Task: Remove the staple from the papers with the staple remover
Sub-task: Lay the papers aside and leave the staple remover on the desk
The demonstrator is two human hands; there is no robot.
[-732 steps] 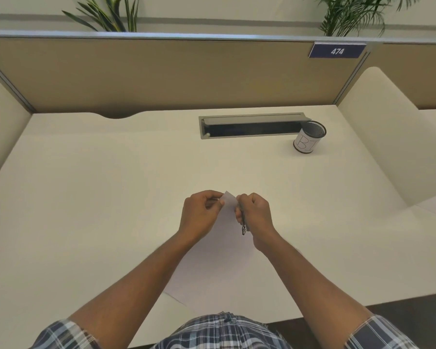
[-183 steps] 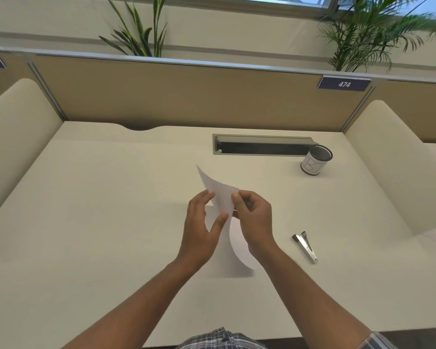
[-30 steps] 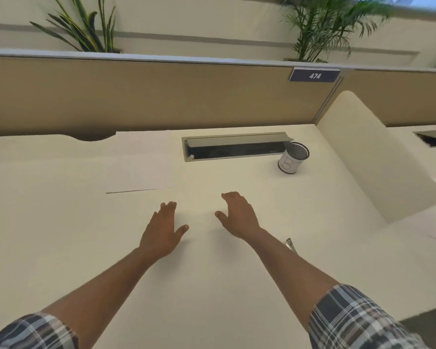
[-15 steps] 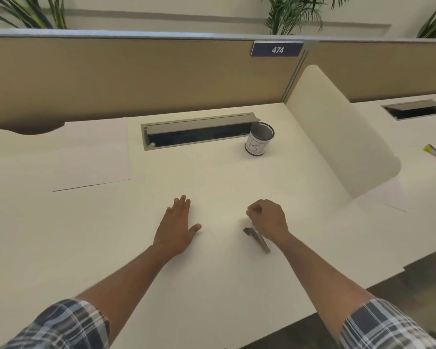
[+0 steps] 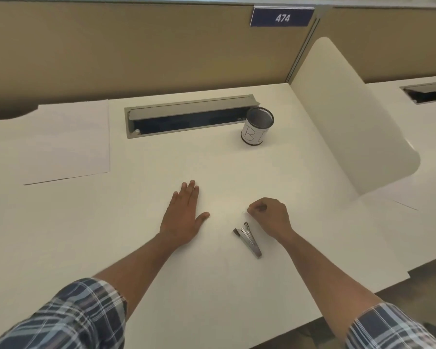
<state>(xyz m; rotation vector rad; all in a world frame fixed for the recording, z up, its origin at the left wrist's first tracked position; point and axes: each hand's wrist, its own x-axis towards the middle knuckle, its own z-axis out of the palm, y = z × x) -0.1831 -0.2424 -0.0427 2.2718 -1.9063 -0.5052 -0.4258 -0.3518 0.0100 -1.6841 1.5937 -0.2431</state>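
Note:
The metal staple remover (image 5: 248,241) lies on the white desk, just left of my right wrist, touching neither hand. My right hand (image 5: 269,216) rests on the desk with its fingers curled in and thumb against fingertips. Whether a staple sits between them is too small to tell. My left hand (image 5: 184,215) lies flat on the desk, palm down, fingers spread, holding nothing. The white papers (image 5: 68,139) lie flat at the back left of the desk, far from both hands.
A mesh pen cup (image 5: 257,127) marked with letters stands at the back right, beside a grey cable tray slot (image 5: 189,115). A tan partition runs along the back. A curved white divider (image 5: 350,117) rises on the right; the desk edge (image 5: 337,308) is near on the right.
My right hand has curled from flat and open into a closed pinch beside the staple remover. The left hand stays flat. The view has swung to the right.

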